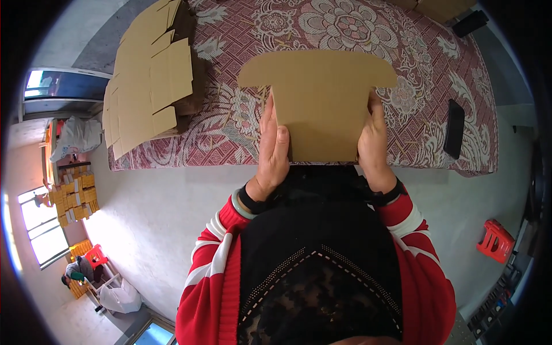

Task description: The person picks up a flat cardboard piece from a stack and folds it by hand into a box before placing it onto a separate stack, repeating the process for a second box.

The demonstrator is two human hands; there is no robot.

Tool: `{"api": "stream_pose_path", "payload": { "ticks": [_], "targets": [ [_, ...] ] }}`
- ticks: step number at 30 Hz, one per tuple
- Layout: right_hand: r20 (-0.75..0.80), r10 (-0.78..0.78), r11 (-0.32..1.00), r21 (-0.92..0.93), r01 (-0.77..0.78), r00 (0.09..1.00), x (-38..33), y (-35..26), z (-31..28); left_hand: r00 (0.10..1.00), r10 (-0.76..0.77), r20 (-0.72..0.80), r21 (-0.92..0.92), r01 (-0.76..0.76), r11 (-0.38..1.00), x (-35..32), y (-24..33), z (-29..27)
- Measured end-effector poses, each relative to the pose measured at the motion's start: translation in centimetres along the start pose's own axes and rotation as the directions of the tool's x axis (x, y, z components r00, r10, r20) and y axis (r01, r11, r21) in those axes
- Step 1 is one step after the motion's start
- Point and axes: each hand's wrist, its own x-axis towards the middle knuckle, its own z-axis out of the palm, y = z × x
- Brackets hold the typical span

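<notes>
from where i stand, the largest thing is the desk (428, 86), spread with a maroon and cream patterned cloth (351, 26), which probably spares the top from scuffs. along its left side lies a broad pile of flat cardboard blanks (149, 86), notched edges turned toward the middle; i'd guess it sits there to be within reach of the left arm while leaving room in the centre. in that centre, at the near edge and right before the person's body, is the brown carton (322, 126), its wide, round-ended flap (319, 66) spreading toward the far side. whether it rests on the cloth or is held just above, i can't tell. the left hand (271, 152) grips its left side, thumb over the near corner and fingers stretched along the wall; the right hand (374, 141) grips the right side, fingers reaching up under the flap, its thumb mostly hidden. pressing from opposite sides like that seems meant to keep the walls upright and square. off to the right lies a black phone (454, 129), well apart from the carton, likely to be out of the way. smallest are thin tan scraps (280, 42) scattered over the cloth.
</notes>
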Motion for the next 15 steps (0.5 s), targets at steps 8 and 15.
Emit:
{"api": "stream_pose_path", "payload": {
  "ticks": [8,15],
  "targets": [
    [-0.079,0.046,0.987,-0.151,-0.058,0.996,1.3,2.5,-0.7,0.994,-0.107,-0.037,-0.166,0.099,0.981,0.3,-0.7,1.0],
    [-0.059,-0.196,0.901,-0.406,0.156,0.979,1.3,3.1,-0.6,0.958,-0.287,-0.013,-0.315,0.268,0.91,-0.3,-3.0,1.4]
  ]
}}
